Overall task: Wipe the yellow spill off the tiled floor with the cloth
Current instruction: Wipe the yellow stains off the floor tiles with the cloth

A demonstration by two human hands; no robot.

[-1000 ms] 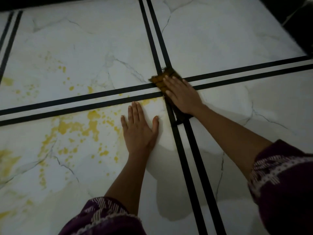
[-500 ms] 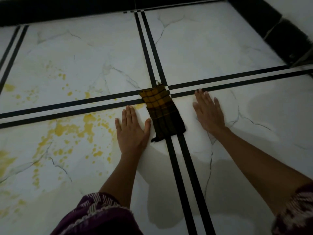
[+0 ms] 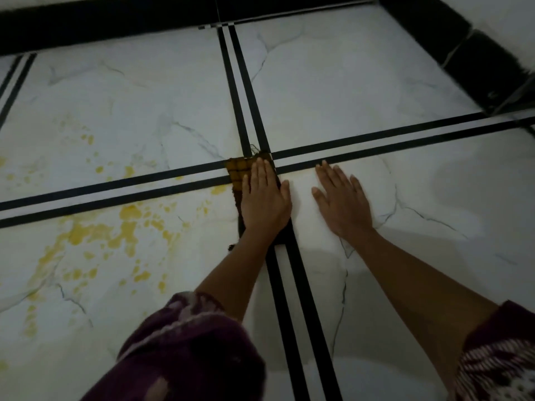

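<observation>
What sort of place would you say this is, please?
Probably a room indoors, perhaps in a home. The floor is large white marble-look tiles edged with black stripes, a black skirting runs along the foot of a white wall, and the left hand presses a cloth near a yellow spill.

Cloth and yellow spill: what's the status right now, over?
Left hand flat on the cloth. Right hand flat on bare tile beside it. Yellow spill lies left of the cloth, not yet wiped. Nothing in the way.
</observation>
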